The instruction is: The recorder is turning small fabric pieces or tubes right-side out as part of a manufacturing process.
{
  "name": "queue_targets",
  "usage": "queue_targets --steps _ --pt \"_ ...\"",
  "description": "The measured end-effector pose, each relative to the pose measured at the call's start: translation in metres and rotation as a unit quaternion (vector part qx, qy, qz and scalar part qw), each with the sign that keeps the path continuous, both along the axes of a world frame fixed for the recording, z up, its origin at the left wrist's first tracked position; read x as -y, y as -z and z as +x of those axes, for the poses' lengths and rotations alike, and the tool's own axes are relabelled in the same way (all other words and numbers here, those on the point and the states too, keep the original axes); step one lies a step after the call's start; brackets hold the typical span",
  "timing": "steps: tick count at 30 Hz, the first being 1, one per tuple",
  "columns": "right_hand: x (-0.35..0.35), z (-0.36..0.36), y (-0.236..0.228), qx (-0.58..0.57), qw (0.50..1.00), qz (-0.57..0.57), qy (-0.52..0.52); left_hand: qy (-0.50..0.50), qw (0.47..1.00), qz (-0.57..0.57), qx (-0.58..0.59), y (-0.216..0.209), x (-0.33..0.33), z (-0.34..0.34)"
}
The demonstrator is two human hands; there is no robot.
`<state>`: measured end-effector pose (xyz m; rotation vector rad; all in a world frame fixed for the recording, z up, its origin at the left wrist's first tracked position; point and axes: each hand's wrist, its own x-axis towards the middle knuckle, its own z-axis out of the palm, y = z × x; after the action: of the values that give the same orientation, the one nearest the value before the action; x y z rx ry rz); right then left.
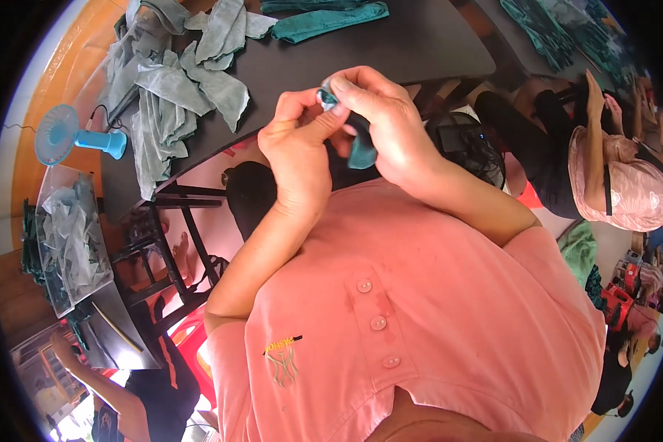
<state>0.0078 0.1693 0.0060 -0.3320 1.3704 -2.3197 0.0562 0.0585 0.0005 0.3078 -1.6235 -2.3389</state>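
Observation:
A small dark green fabric piece (362,152) is held up between both hands, over the near edge of the dark table. My left hand (300,140) pinches its upper end between thumb and fingers. My right hand (385,118) grips the same end from the other side, thumb and fingertips almost touching the left ones. The lower part of the piece hangs under my right palm. Some fingertips are hidden behind the cloth and the hands.
Grey-green fabric pieces (173,85) lie heaped on the table's left side. Folded teal strips (331,22) rest at its far edge. A blue fan (57,135) stands at the left. More cloth (74,236) lies on a side surface. Other people sit at both sides.

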Motion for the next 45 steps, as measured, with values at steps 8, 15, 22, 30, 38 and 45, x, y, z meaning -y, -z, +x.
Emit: queue_targets --steps 8,15,22,30,38,45 --pt "-0.007 -0.024 0.002 -0.534 0.837 0.113 0.035 0.214 0.926 0.291 0.111 0.003 0.024 0.017" --pt "0.013 -0.048 0.02 -0.615 0.77 0.153 0.074 0.403 0.865 0.296 0.025 0.004 0.02 0.025" --pt "0.055 -0.042 0.021 -0.449 0.877 0.149 -0.082 0.472 0.845 0.252 -0.006 -0.012 0.015 0.023" --pt "0.002 -0.062 -0.017 -0.416 0.901 0.076 -0.098 0.513 0.81 0.283 -0.028 0.009 0.055 0.017" --pt "0.012 -0.03 0.0 -0.351 0.928 -0.054 -0.112 0.489 0.779 0.389 -0.063 0.01 0.035 0.013" --pt "0.007 -0.009 -0.014 -0.243 0.965 0.078 -0.052 0.242 0.965 0.096 -0.04 0.009 0.036 0.014"
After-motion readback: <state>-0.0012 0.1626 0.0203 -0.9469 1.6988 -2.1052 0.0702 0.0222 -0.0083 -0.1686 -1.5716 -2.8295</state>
